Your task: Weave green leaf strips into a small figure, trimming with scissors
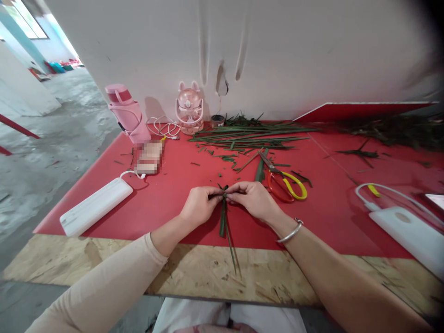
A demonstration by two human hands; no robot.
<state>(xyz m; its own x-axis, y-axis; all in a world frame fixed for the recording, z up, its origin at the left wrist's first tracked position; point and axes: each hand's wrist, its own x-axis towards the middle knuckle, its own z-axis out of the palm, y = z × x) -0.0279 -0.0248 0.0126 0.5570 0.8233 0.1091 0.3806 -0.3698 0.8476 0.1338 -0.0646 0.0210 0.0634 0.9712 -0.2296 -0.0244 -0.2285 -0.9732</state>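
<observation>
Both my hands meet over the red table cover, pinching a small piece made of green leaf strips [222, 221]. My left hand [202, 203] grips it from the left, thumb and fingertips pressed together. From the other side my right hand [255, 200], with a silver bangle at the wrist, pinches the same spot. Leaf ends hang down from the fingers, one thin strip reaching over the bare board edge. Just right of my right hand lie scissors [282, 178] with red and yellow handles, partly over a broad green leaf piece [261, 167].
A pile of long green leaf strips [249, 134] lies along the back wall, with scraps before it. A pink bottle [128, 113], a clear pink bottle [189, 111] and a small tin [218, 121] stand behind. White power banks [96, 206] with cables lie left and right.
</observation>
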